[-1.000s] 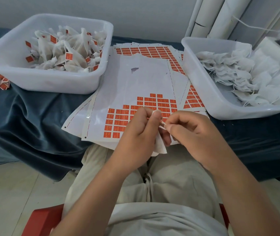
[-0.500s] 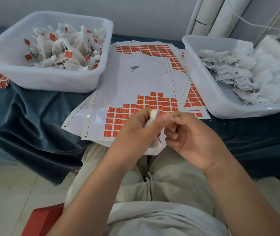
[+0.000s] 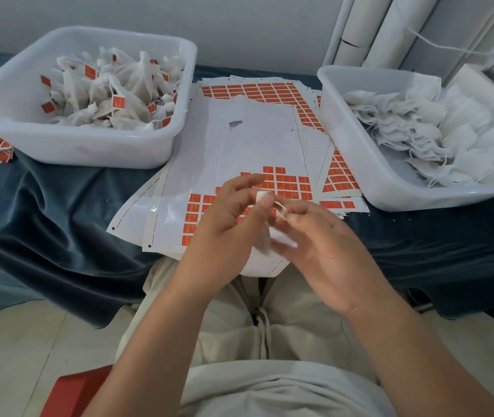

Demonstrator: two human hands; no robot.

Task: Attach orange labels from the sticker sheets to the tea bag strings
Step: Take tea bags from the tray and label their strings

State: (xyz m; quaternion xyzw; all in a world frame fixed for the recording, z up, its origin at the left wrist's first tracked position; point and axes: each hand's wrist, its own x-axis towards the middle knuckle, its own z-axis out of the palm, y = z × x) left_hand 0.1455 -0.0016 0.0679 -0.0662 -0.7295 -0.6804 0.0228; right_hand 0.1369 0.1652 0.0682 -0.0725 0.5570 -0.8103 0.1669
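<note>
**String drawn free, label not yet applied**

A tea bag (image 3: 265, 243) is held over the near edge of the sticker sheets (image 3: 239, 139), just in front of the lap. It is gripped by the left hand (image 3: 227, 227), the gathered top pinched between thumb and middle fingers while the index finger is stretched out towards the far side. A second ago both hands were pressed closely together at the top of the bag. They have since been drawn slightly apart, and the bag has been lifted and turned so that its body hangs down between them.

A loop of the string (image 3: 282, 207) is now seen at the fingertips of the right hand (image 3: 324, 248). Those fingers are loosely bent and blurred by motion, so it cannot be told whether the string is pinched or merely hooked.

No orange tag is seen on this string. It is judged that the string has only been freed and that a label remains to be peeled. The nearest orange labels (image 3: 288, 183) lie just beyond the fingers.

Labelled bags are piled in the left bin (image 3: 89, 155). Unlabelled ones are waiting in the right bin (image 3: 360, 167).
</note>
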